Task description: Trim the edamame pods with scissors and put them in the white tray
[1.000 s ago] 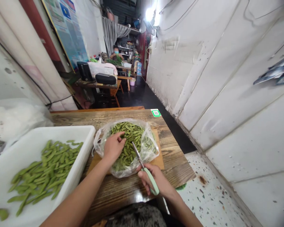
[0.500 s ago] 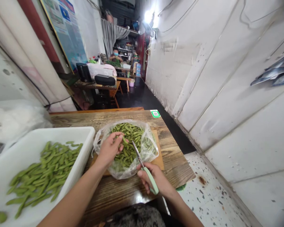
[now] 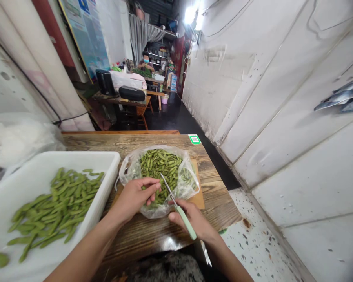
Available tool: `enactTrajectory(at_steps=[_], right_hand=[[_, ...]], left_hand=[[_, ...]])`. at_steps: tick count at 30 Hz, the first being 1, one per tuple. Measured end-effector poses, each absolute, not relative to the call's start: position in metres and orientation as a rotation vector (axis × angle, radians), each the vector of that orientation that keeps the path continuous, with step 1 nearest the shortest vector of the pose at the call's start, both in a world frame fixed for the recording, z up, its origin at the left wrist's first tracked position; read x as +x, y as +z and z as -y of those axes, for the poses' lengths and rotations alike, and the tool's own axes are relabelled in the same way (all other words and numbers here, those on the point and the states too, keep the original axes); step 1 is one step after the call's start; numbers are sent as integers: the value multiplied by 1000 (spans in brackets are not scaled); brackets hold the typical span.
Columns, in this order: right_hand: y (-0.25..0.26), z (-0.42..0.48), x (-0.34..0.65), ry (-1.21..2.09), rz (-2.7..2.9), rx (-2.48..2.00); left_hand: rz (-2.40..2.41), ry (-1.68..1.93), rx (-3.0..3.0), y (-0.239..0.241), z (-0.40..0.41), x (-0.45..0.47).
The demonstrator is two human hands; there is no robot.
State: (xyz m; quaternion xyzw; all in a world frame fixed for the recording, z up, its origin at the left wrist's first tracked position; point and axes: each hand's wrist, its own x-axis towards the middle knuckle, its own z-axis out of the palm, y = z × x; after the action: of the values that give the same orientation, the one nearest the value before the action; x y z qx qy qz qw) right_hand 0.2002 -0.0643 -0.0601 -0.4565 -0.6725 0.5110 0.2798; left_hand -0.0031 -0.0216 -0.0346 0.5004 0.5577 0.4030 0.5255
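Observation:
A clear plastic bag (image 3: 188,187) full of green edamame pods (image 3: 161,164) lies open on a wooden board on the table. My left hand (image 3: 135,196) is at the bag's near edge, its fingers pinched on a pod. My right hand (image 3: 194,221) grips scissors (image 3: 176,205) with pale green handles. Their blades point up and left towards the pod in my left fingers.
A white tub (image 3: 26,184) on the left holds several cut pods (image 3: 53,211). The wooden table (image 3: 153,235) ends just right of the board, above a speckled floor (image 3: 253,239). A white wall runs along the right. Far down the aisle a person (image 3: 145,62) sits at another table.
My left hand has drawn back from the middle of the bag to its near edge with a pod. The scissors have shifted slightly towards it.

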Motion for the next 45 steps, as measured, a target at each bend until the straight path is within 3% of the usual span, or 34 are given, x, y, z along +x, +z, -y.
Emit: enactTrajectory(at_steps=[9,16,45], right_hand=[[-62,62,196,1437,1720,-1210],[-71,65,198,1656,1636,-1193],[-80,64,199,1755,1348,-1172]], left_hand=[[-1370,899,1169,-35,23,-5],[-1135,1102,822,-35,19,-7],[-1237,1355,562,-48,-7,15]])
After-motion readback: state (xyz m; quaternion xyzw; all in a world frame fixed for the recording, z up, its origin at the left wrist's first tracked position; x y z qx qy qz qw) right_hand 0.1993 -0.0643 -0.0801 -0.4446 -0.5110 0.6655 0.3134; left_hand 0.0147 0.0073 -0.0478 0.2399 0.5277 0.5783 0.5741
